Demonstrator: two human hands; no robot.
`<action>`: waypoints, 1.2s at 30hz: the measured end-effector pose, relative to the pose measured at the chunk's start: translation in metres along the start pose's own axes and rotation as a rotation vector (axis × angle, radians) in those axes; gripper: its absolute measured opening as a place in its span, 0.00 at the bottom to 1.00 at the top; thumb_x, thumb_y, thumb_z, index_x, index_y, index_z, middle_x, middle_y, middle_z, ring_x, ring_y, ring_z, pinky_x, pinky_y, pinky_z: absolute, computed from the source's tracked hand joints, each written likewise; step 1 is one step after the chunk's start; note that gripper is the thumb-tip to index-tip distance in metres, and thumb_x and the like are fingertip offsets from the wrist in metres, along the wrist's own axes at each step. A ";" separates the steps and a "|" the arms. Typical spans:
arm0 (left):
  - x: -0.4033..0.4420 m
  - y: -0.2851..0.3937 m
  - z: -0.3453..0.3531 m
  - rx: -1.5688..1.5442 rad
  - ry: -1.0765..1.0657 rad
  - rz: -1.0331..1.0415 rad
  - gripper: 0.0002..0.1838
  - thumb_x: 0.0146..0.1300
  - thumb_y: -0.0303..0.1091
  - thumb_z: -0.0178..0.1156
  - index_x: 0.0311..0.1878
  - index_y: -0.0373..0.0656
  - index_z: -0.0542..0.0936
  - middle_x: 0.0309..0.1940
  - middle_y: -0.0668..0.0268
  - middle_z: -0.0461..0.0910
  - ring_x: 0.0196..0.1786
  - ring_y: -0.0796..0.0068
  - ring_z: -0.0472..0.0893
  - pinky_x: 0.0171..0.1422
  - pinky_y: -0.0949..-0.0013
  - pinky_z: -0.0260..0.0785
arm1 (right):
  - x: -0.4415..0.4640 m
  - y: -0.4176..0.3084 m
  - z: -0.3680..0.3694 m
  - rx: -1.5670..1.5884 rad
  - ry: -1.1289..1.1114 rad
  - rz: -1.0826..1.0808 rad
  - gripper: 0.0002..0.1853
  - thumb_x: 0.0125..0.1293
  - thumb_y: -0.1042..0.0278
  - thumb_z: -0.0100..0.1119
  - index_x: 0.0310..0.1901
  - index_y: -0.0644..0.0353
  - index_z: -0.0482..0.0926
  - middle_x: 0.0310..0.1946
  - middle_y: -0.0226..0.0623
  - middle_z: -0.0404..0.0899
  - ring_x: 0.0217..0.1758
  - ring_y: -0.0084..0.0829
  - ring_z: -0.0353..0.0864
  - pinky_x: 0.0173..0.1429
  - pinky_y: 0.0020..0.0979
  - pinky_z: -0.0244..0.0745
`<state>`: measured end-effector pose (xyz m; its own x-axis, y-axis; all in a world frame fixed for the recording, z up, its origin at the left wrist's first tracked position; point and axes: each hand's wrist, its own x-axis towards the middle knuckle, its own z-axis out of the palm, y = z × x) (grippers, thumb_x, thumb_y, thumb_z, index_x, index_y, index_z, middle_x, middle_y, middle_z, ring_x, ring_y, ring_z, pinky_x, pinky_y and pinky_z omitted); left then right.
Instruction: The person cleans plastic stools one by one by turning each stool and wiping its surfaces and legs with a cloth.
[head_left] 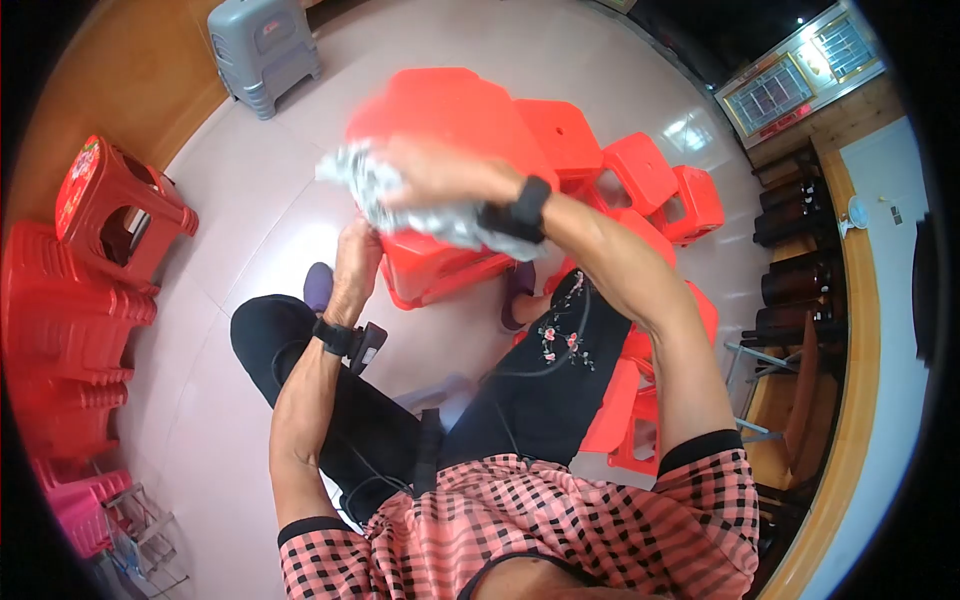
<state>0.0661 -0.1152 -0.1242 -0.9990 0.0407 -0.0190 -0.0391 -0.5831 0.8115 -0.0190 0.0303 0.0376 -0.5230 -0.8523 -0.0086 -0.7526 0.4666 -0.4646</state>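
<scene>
A red plastic stool [450, 100] stands in front of my knees, its seat upward. My right hand [440, 175], smeared by motion, is over the seat with a light grey-white cloth [365, 185] gripped under it. The cloth's loose end hangs below my right wrist across the stool's near edge. My left hand [357, 255] is closed at the stool's near left corner, its fingertips partly hidden by the cloth and the stool. Both wrists wear black bands.
Several red stools [640, 170] stand in a row to the right, some beside my right leg. Stacked red stools [70, 320] line the left side. A grey plastic stool [262, 50] stands at the back left wall. Dark chairs [795, 270] and a folding chair [800, 400] are at right.
</scene>
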 end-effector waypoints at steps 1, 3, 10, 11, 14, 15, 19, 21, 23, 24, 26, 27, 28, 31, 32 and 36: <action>0.003 0.000 -0.002 -0.077 0.030 -0.006 0.21 0.72 0.48 0.49 0.55 0.40 0.73 0.51 0.64 0.76 0.54 0.72 0.75 0.61 0.65 0.67 | -0.022 -0.003 0.022 0.024 0.087 -0.090 0.26 0.56 0.57 0.62 0.52 0.64 0.74 0.40 0.51 0.75 0.45 0.48 0.77 0.50 0.43 0.73; 0.011 -0.022 -0.040 -0.367 0.166 -0.151 0.27 0.70 0.49 0.52 0.62 0.39 0.70 0.60 0.60 0.74 0.62 0.65 0.74 0.69 0.60 0.64 | -0.066 -0.017 0.033 0.021 0.038 -0.060 0.26 0.53 0.58 0.63 0.53 0.62 0.74 0.44 0.49 0.73 0.48 0.48 0.76 0.51 0.44 0.73; 0.002 -0.005 -0.002 0.266 0.072 -0.168 0.29 0.64 0.48 0.62 0.56 0.30 0.73 0.47 0.59 0.80 0.47 0.72 0.80 0.56 0.69 0.71 | -0.172 0.033 0.040 -0.099 0.738 0.361 0.22 0.52 0.64 0.65 0.51 0.57 0.77 0.46 0.44 0.77 0.47 0.44 0.80 0.51 0.38 0.76; 0.000 -0.008 0.000 0.221 0.061 -0.215 0.28 0.63 0.45 0.63 0.56 0.29 0.73 0.47 0.58 0.81 0.46 0.71 0.81 0.57 0.68 0.71 | -0.183 0.060 0.046 -0.070 0.890 0.406 0.21 0.54 0.62 0.65 0.50 0.57 0.77 0.44 0.42 0.78 0.46 0.41 0.81 0.50 0.37 0.77; -0.007 -0.011 0.024 0.014 0.018 -0.178 0.27 0.64 0.43 0.63 0.55 0.29 0.73 0.49 0.57 0.80 0.50 0.70 0.80 0.60 0.67 0.71 | -0.203 0.104 0.058 0.664 1.126 0.735 0.21 0.57 0.59 0.64 0.51 0.58 0.77 0.43 0.39 0.81 0.45 0.34 0.81 0.49 0.34 0.75; -0.008 -0.008 0.030 -0.014 0.021 -0.144 0.26 0.64 0.42 0.62 0.56 0.29 0.72 0.51 0.56 0.79 0.54 0.68 0.79 0.63 0.65 0.69 | -0.205 0.110 0.062 0.652 1.116 0.804 0.21 0.59 0.58 0.63 0.51 0.60 0.78 0.43 0.35 0.82 0.44 0.27 0.80 0.48 0.32 0.75; -0.010 0.014 0.058 -0.018 -0.042 -0.093 0.25 0.65 0.40 0.62 0.57 0.30 0.71 0.54 0.55 0.77 0.57 0.67 0.78 0.65 0.62 0.68 | -0.217 0.120 0.055 1.317 1.024 0.751 0.19 0.59 0.56 0.65 0.48 0.58 0.80 0.42 0.28 0.81 0.43 0.21 0.79 0.47 0.28 0.75; -0.019 0.030 0.073 0.000 -0.036 -0.063 0.26 0.65 0.40 0.61 0.58 0.30 0.71 0.55 0.55 0.77 0.58 0.66 0.77 0.66 0.62 0.67 | -0.219 0.106 0.047 1.302 1.023 0.643 0.18 0.61 0.56 0.64 0.49 0.57 0.80 0.42 0.27 0.81 0.43 0.20 0.78 0.47 0.28 0.75; -0.025 0.045 0.083 0.006 -0.014 -0.043 0.26 0.66 0.41 0.60 0.59 0.30 0.70 0.56 0.55 0.76 0.59 0.66 0.77 0.66 0.62 0.67 | -0.217 0.086 0.037 1.167 1.071 0.519 0.15 0.64 0.60 0.62 0.50 0.57 0.80 0.43 0.27 0.81 0.43 0.19 0.77 0.49 0.27 0.74; -0.028 0.052 0.083 0.004 0.004 -0.037 0.26 0.66 0.42 0.59 0.59 0.30 0.70 0.57 0.55 0.76 0.60 0.66 0.76 0.67 0.62 0.67 | -0.213 0.078 0.031 1.128 1.065 0.456 0.15 0.65 0.61 0.62 0.50 0.58 0.79 0.43 0.27 0.81 0.44 0.18 0.77 0.50 0.27 0.73; -0.032 0.064 0.074 0.002 0.026 0.001 0.28 0.67 0.44 0.58 0.62 0.31 0.68 0.60 0.55 0.73 0.62 0.66 0.74 0.69 0.62 0.64 | -0.201 0.062 0.019 1.049 1.040 0.334 0.15 0.66 0.62 0.61 0.51 0.59 0.79 0.43 0.26 0.80 0.44 0.18 0.77 0.51 0.26 0.73; -0.036 0.077 0.073 -0.001 0.043 0.013 0.29 0.67 0.44 0.58 0.62 0.32 0.68 0.61 0.56 0.73 0.63 0.67 0.73 0.70 0.62 0.62 | -0.191 0.052 0.011 0.997 1.033 0.291 0.16 0.65 0.62 0.62 0.51 0.60 0.78 0.43 0.27 0.80 0.44 0.18 0.76 0.51 0.26 0.73; -0.042 0.091 0.071 -0.003 0.064 0.026 0.29 0.66 0.44 0.58 0.63 0.32 0.67 0.61 0.56 0.72 0.64 0.67 0.73 0.71 0.62 0.61 | -0.180 0.042 0.002 0.949 1.021 0.245 0.16 0.65 0.62 0.62 0.51 0.60 0.78 0.43 0.27 0.80 0.44 0.18 0.76 0.51 0.26 0.73; -0.050 0.125 0.041 0.059 0.184 0.141 0.32 0.65 0.48 0.60 0.66 0.37 0.66 0.64 0.61 0.71 0.66 0.69 0.70 0.72 0.61 0.59 | -0.140 0.016 -0.006 0.886 0.981 0.137 0.17 0.65 0.61 0.63 0.51 0.60 0.76 0.42 0.27 0.79 0.44 0.19 0.76 0.51 0.27 0.73; -0.057 0.139 0.035 0.120 0.204 0.219 0.31 0.65 0.47 0.60 0.65 0.36 0.67 0.64 0.61 0.71 0.66 0.70 0.70 0.72 0.61 0.59 | -0.124 0.009 -0.006 0.879 0.968 0.105 0.18 0.64 0.60 0.63 0.51 0.60 0.76 0.42 0.27 0.79 0.44 0.19 0.76 0.51 0.27 0.73; -0.070 0.185 -0.004 0.147 0.327 0.341 0.22 0.66 0.40 0.60 0.55 0.33 0.74 0.54 0.61 0.78 0.58 0.72 0.77 0.67 0.65 0.66 | -0.060 -0.001 0.024 0.992 0.875 0.074 0.18 0.61 0.60 0.66 0.49 0.59 0.76 0.40 0.30 0.80 0.43 0.21 0.77 0.51 0.28 0.75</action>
<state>0.1286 -0.2289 0.0247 -0.9098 -0.4032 0.0985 0.2710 -0.3974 0.8767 0.0230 0.0752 0.0177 -0.9150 -0.2253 0.3348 -0.2975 -0.1838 -0.9368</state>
